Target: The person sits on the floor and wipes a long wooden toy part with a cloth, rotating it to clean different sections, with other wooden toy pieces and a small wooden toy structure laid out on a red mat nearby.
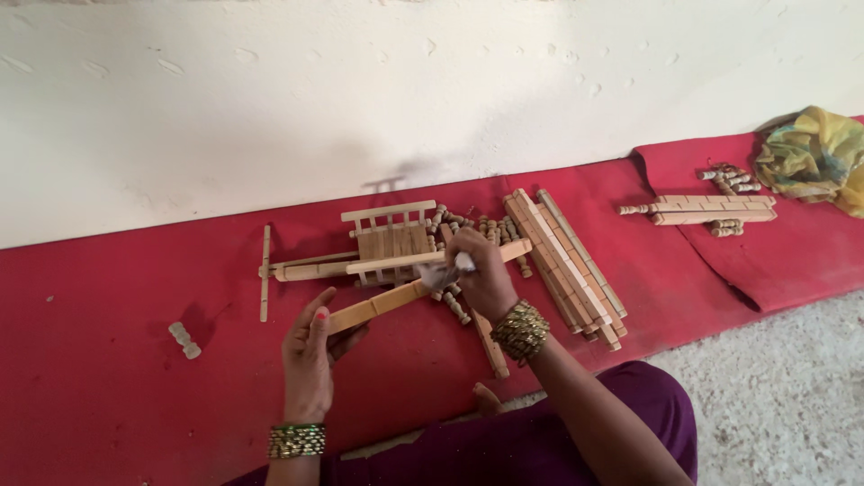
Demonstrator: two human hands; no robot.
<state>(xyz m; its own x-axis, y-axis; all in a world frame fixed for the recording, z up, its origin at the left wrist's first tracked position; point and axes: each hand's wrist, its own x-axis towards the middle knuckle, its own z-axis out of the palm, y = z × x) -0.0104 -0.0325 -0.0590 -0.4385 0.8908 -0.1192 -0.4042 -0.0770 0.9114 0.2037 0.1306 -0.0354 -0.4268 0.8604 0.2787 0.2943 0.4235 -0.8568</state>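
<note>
From the head view, the left hand (309, 355) grips the near end of a long pale wooden slat (378, 307); the right hand (481, 274) pinches a small white scrap (463, 262) against its far end (over the red mat (108, 378)). A crumpled yellow-green bag (814, 157) lies far right.

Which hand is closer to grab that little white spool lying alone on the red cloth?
The left hand. It sits nearer the small spool, with bare cloth between. The right hand is farther off and grips something pale at the wooden strip.

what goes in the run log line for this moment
left hand: holds wooden slat | right hand: small pale piece at slat end | red mat
</note>
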